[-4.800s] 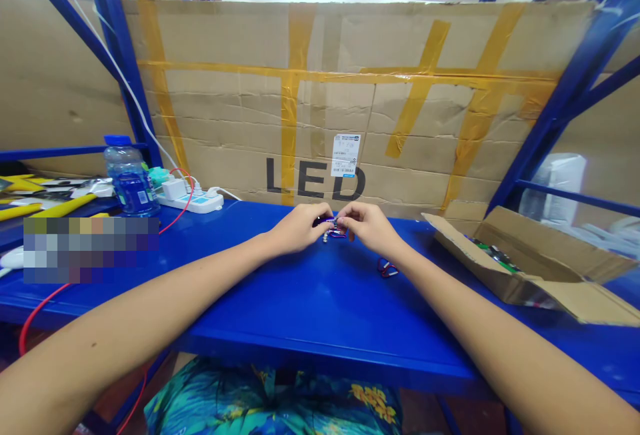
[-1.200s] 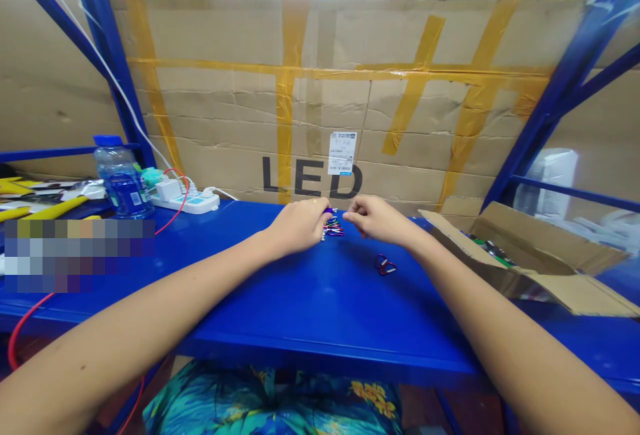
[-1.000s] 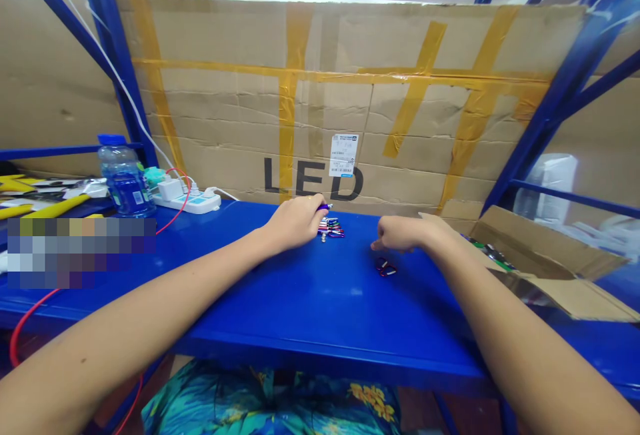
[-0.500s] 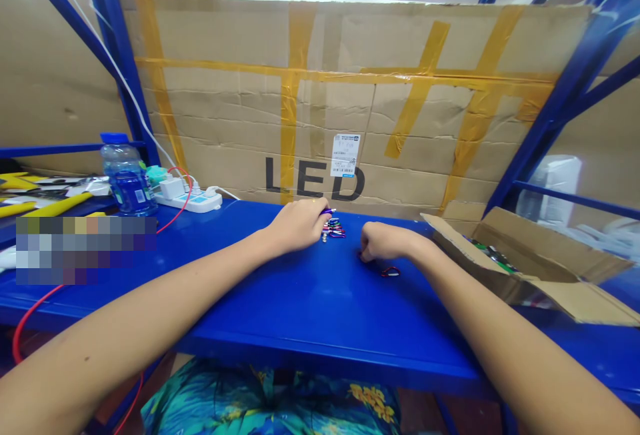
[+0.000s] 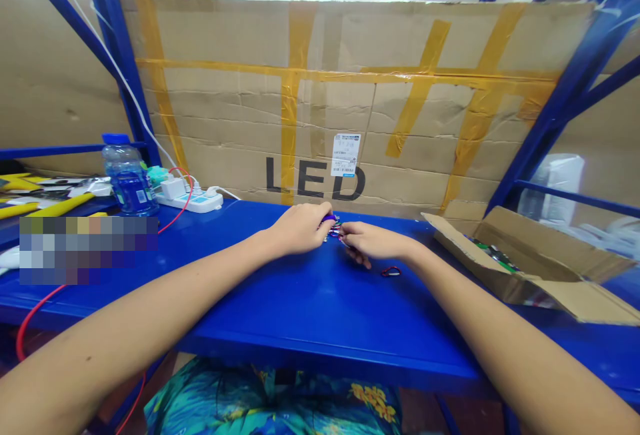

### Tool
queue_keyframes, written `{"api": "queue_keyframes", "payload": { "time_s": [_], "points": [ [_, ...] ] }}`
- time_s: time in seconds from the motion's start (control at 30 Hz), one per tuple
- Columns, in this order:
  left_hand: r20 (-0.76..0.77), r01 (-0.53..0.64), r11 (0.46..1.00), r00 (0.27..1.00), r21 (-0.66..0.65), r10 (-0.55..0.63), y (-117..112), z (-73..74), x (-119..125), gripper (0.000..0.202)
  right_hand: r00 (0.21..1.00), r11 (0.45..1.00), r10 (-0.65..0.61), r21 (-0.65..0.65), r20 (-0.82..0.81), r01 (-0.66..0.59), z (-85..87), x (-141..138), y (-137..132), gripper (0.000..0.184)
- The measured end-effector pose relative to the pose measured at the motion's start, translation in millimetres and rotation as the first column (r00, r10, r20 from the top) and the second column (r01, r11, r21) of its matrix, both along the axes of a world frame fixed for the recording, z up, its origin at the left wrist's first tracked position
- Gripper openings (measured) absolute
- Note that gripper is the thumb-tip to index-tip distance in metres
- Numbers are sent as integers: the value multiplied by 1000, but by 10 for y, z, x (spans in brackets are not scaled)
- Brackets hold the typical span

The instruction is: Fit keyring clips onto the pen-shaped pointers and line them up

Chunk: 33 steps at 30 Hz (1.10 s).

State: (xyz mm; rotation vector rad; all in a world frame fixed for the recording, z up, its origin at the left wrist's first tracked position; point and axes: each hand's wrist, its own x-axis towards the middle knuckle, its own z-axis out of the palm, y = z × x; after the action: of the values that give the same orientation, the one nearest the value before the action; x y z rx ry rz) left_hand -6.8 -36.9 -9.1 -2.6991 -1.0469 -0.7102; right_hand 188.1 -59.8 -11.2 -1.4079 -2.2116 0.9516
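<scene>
Several small coloured carabiners (image 5: 336, 229) lie in a cluster on the blue tabletop, partly covered by both hands. At the left of this cluster, my left hand (image 5: 305, 227) is closed around a purple carabiner (image 5: 329, 219). My right hand (image 5: 373, 241) is at the cluster's right side, its thumb and index finger pinched on what looks like a carabiner, mostly hidden, while the other fingers curl below. A single red carabiner (image 5: 391, 271) rests on the table just below my right wrist.
An open cardboard box (image 5: 530, 258) with green and dark items stands at the right. To the left are a blue-capped bottle (image 5: 129, 175), a white power strip (image 5: 193, 201), a red cable (image 5: 37, 308) and yellow-handled things. A large cardboard sheet (image 5: 225, 115) closes off the back.
My right hand has moved left, from beside the red carabiner to the cluster. My left hand stays nearly in place, and the purple carabiner in it shows more.
</scene>
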Motion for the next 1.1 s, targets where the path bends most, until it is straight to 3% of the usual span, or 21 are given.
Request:
{"api": "queue_keyframes", "payload": {
  "time_s": [0.07, 0.17, 0.4, 0.5, 0.67, 0.83, 1.1],
  "points": [
    [-6, 31, 1000, 1000, -1, -31, 1, -11, -1, 22, 978, 990, -36, -138, -207, 8, -1, 25, 20, 10],
    [-8, 70, 998, 997, -6, -70, 4, -27, -5, 21, 897, 970, -76, -241, -434, -35, 4, 22, 15, 15],
    [-17, 212, 977, 977, -23, -212, 28, -49, -3, 14, 774, 862, -78, -433, -629, -265, 40, 10, -26, 19],
    [99, 246, 968, 966, -45, -240, 48, -39, 0, 11, 740, 849, -45, -416, -672, -326, 80, 39, -43, 17],
    [236, 272, 955, 942, -119, -239, 71, -32, 5, 14, 759, 912, -4, -313, -651, -264, 87, 15, -54, 17],
    [224, 211, 974, 957, -89, -187, 87, -51, -2, 14, 777, 970, -21, -201, -629, -136, 35, -70, -46, 21],
    [136, 234, 968, 966, -90, -220, 114, -47, -19, 14, 824, 990, -49, -134, -564, -34, -11, -129, -33, 21]
  ]
}}
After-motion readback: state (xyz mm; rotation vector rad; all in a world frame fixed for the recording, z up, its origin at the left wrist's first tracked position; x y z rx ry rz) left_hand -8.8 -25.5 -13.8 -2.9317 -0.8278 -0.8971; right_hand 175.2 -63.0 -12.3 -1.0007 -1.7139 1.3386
